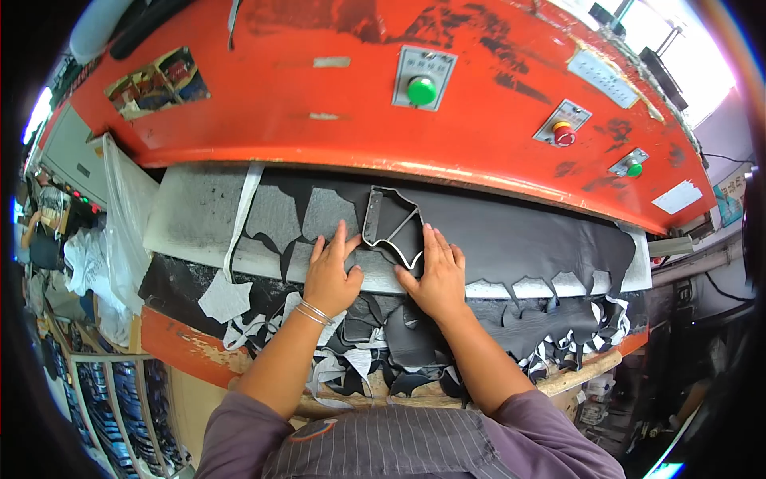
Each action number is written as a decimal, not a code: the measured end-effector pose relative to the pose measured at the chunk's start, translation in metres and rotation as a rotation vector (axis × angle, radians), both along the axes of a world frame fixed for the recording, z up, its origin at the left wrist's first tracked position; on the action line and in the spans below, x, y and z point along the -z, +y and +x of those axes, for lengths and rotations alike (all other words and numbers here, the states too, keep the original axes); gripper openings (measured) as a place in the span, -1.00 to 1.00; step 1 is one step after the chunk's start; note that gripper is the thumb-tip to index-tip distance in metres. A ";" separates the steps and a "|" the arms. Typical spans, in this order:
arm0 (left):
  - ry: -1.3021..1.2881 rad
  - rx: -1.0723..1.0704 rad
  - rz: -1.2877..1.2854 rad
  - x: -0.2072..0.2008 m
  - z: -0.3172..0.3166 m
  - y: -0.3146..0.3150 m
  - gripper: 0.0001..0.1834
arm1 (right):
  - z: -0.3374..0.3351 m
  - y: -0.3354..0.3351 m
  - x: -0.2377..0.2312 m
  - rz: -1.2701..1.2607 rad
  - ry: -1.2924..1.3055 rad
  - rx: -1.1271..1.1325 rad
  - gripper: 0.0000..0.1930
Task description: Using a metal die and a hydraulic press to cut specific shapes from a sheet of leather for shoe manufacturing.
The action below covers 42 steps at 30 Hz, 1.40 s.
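A metal cutting die [369, 217], a thin-walled angular frame with a crossbar, rests on a black leather sheet [527, 231]. My right hand [437, 279] grips its lower right corner, the fingers along the outer wall and the thumb by the lower tip. My left hand [331, 275] lies open on the sheet, fingers spread, one fingertip at the die's left side. Left of the die, shaped gaps in the leather bare the pale cutting board [191, 211]. What lies beneath my palms is hidden.
Behind the board rises an orange press beam [335, 104] with a green button [421, 90] and a red knob [564, 134]. Leather offcuts [415, 339] heap along the front edge. A pale strip [243, 215] hangs at the left. Shelving [112, 391] stands lower left.
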<state>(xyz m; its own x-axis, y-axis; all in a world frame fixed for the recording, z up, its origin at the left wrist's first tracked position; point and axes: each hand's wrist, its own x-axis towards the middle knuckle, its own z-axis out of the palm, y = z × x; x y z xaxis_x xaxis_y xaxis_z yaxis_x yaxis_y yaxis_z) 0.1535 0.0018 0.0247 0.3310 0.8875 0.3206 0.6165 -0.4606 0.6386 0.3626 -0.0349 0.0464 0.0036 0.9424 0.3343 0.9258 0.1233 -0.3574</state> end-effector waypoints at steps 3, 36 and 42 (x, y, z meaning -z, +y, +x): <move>-0.102 -0.033 -0.037 -0.012 0.000 -0.003 -0.19 | 0.039 -0.001 -0.015 0.026 0.392 -0.011 0.02; 0.222 -0.017 0.108 -0.016 -0.020 -0.237 -0.76 | -0.025 -0.243 0.003 -0.099 -0.057 -0.314 -0.54; 0.312 0.239 -0.218 -0.042 -0.035 -0.205 -0.76 | -0.007 -0.210 -0.044 -0.351 -0.058 -0.457 -0.64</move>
<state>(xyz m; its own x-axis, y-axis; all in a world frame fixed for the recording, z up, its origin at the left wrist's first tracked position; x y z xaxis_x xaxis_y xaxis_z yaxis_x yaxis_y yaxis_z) 0.1181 -0.2035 0.0668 0.5864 0.8099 -0.0128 0.6872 -0.4890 0.5372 0.3556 -0.2447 0.0904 -0.4390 0.8984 -0.0115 0.8256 0.3983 -0.3996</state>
